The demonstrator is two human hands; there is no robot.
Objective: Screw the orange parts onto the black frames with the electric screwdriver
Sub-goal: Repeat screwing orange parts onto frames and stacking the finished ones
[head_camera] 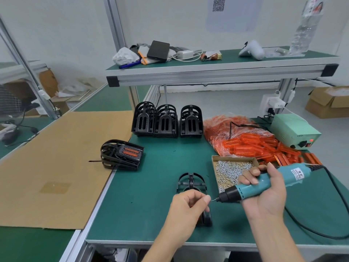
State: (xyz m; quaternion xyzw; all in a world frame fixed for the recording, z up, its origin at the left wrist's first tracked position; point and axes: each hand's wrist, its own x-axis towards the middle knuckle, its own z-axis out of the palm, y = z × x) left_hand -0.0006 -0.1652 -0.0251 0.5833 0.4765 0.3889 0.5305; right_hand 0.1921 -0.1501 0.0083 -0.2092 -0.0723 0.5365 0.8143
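Screwdriver [264,181] gripped in your right hand [264,195], tip pointing 9 o'clock; left hand [186,208] pinches something tiny over the black frame [191,183].

Cardboard sheet [56,167] at left, green power box [294,131] at right, cluttered upper shelf [207,69].

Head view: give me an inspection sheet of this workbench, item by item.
Surface: green bench mat; cardboard sheet on its left.
Job's things: black frame under the hands; finished frames with orange inserts stacked at the left; bare frame stacks behind; orange parts loose and bagged; tray of screws.
Clutter: upper shelf holds a black case, charger, controller.
Hands: left hand pinches something small at the bit tip; right hand grips the electric screwdriver.
Cables: screwdriver cord loops along the right edge.
Surroundings: power box switched on; cardboard boxes on the floor.
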